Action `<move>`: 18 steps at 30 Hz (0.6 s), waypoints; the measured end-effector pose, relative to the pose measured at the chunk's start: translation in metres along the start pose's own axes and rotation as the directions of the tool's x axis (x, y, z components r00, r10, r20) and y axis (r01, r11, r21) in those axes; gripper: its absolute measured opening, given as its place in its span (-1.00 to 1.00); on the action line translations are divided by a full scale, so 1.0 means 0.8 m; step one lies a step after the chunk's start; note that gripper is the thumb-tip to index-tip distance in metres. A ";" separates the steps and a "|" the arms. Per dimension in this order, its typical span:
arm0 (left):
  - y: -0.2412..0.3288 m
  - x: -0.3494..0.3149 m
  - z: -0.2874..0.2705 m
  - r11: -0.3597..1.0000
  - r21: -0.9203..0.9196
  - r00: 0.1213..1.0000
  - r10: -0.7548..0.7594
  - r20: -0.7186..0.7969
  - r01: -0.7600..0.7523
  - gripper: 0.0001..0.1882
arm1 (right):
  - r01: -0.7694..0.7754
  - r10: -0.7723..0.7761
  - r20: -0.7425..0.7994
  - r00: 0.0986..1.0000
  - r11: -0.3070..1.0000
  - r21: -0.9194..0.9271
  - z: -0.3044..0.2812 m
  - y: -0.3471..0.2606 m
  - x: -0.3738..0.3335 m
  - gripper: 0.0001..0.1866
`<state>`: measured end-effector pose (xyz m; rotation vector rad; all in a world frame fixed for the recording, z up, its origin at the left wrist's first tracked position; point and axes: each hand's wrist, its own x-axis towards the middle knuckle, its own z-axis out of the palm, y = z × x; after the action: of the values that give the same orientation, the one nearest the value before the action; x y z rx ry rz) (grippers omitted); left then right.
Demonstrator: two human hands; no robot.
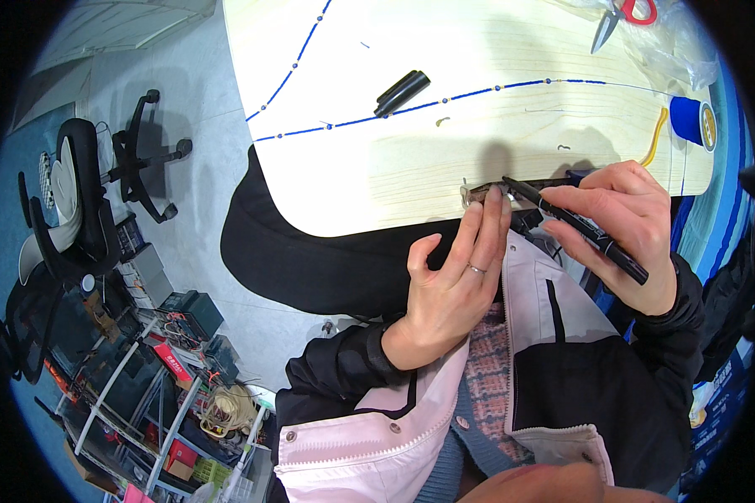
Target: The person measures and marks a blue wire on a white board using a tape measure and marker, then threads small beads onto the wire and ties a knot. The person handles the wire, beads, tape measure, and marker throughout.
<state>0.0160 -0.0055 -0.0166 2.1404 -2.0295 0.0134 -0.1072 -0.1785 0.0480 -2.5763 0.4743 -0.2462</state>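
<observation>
My right hand (637, 218) grips a black marker pen (606, 240), its tip pointing left and down at the near table edge. That tip meets a narrow dark strip (550, 183) lying along the edge; its kind I cannot make out. With fingers stretched, my left hand (457, 281) presses its fingertips on the strip's left end, beside the pen tip. A black pen cap (403, 92) lies farther back, touching a blue cord strung with beads (470, 93). Part of the strip is hidden by my fingers.
A blue thread spool (686, 121) stands at the table's right end, near a yellow strip (658, 132). Red-handled scissors (617, 21) and clear plastic (675, 50) are at the back right. A black seat (310, 260) sits below the table (352, 189); an office chair (88, 193) is left.
</observation>
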 end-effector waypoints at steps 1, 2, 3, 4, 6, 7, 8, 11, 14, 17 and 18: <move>0.000 0.000 0.000 1.000 0.002 1.000 0.000 0.001 0.000 -0.57 | -0.002 0.002 0.000 1.000 1.000 -0.002 0.000 0.000 0.000 -0.72; 0.000 0.000 -0.001 1.000 0.001 1.000 -0.001 0.001 0.001 -0.57 | -0.003 0.003 0.000 1.000 1.000 -0.004 -0.001 0.000 0.000 -0.72; 0.000 0.000 -0.001 1.000 -0.001 1.000 -0.002 0.000 0.002 -0.57 | -0.004 0.004 0.000 1.000 1.000 -0.003 -0.001 -0.001 0.000 -0.72; 0.000 0.001 -0.001 1.000 0.001 1.000 -0.003 0.001 0.003 -0.56 | -0.005 0.005 0.000 1.000 1.000 -0.002 -0.001 -0.001 0.000 -0.72; 0.000 0.001 -0.001 1.000 0.000 1.000 -0.002 -0.003 0.002 -0.56 | -0.002 0.002 -0.001 1.000 1.000 -0.001 -0.001 -0.001 0.001 -0.72; -0.001 0.001 -0.001 1.000 0.006 1.000 -0.001 -0.006 0.001 -0.56 | 0.003 -0.003 -0.001 1.000 1.000 -0.001 -0.002 -0.001 0.002 -0.72; -0.001 0.001 -0.001 1.000 0.000 1.000 -0.001 -0.005 0.001 -0.57 | 0.007 -0.007 -0.001 1.000 1.000 -0.001 -0.002 -0.001 0.002 -0.72; -0.001 0.000 -0.001 1.000 -0.003 1.000 0.000 -0.002 0.000 -0.57 | -0.004 0.005 -0.018 1.000 0.998 0.068 -0.006 -0.002 0.003 -0.70; 0.000 0.000 -0.002 1.000 -0.003 1.000 -0.003 -0.001 0.003 -0.57 | -0.013 0.016 -0.028 0.999 0.995 0.097 -0.008 -0.002 0.003 -0.69; 0.000 0.000 -0.001 1.000 -0.001 1.000 -0.007 -0.007 0.007 -0.57 | 0.061 -0.061 -0.050 0.997 0.998 -0.003 -0.004 0.005 0.003 -0.67; 0.000 0.000 -0.001 1.000 0.002 1.000 -0.005 -0.002 0.005 -0.56 | 0.060 -0.061 -0.018 0.998 0.998 -0.029 -0.005 0.006 0.001 -0.68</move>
<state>0.0163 -0.0057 -0.0157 2.1454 -2.0244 0.0166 -0.1087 -0.1846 0.0488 -2.6205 0.4101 -0.2871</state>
